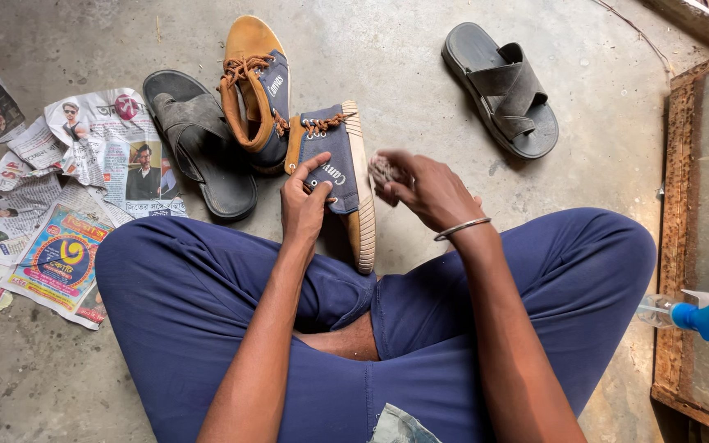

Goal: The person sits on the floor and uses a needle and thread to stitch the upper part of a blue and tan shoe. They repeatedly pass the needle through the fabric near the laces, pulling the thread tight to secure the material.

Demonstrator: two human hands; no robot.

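Sat cross-legged on a bare concrete floor, knees in blue trousers spread to four and eight o'clock. Hemmed in at three o'clock by a rusty-framed panel, with a blue-capped spray bottle lying across its lower edge; crowded at nine o'clock by crumpled newspaper sheets. Open floor only at twelve, between the two dark sandals: one sandal at eleven o'clock, touching the upright shoe, the other sandal at one o'clock, well apart. Stood upright at twelve, a tan-and-navy high-top shoe, laces loose. Just in front of the lap, at centre, its mate, the held shoe, tipped on its side with the pale ribbed sole edge turned toward three o'clock and the toe end down against the trousers. Left hand clamped on the held shoe's navy upper, thumb pointing up toward twelve, forearm running straight out from the lap. Right hand, a metal bangle at the wrist, bent inward toward nine o'clock, fingers closed around a small greyish wad held just beside the sole's edge. Hands near each other, not touching.
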